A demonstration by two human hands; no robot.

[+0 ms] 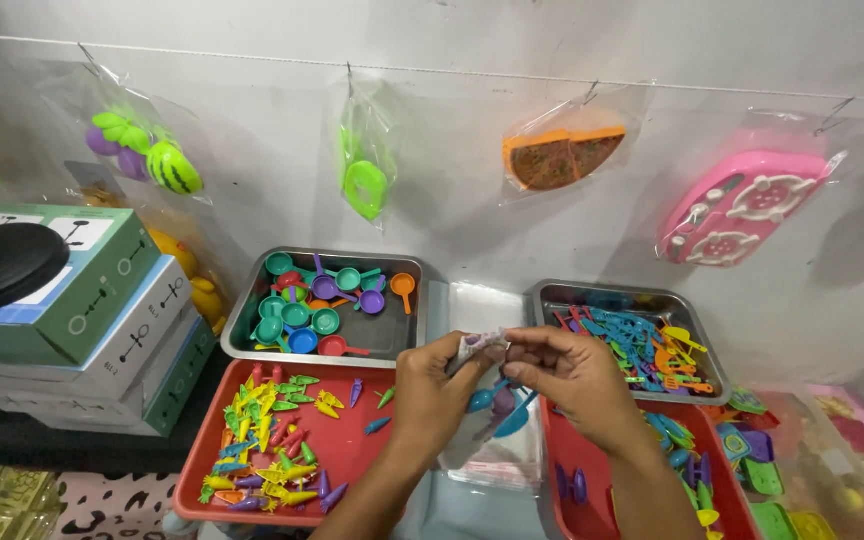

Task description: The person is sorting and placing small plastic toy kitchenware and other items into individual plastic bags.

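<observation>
My left hand (430, 385) and my right hand (574, 372) meet in the middle of the view, both pinching the top of a small clear plastic bag (497, 400). Blue and purple toy pieces hang inside the bag below my fingers. Under the bag lies a stack of clear plastic bags (497, 455). A red tray (352, 450) with several small green, yellow and purple toy carrots sits at my left. Another red tray (592, 500) with a purple piece lies under my right forearm.
A metal tray (392, 335) of small toy pans sits behind the left red tray, and a metal tray (697, 345) of toy utensils at the right. Stacked cardboard boxes (82, 320) stand at left. Bagged toys hang on a wire along the wall (452, 150).
</observation>
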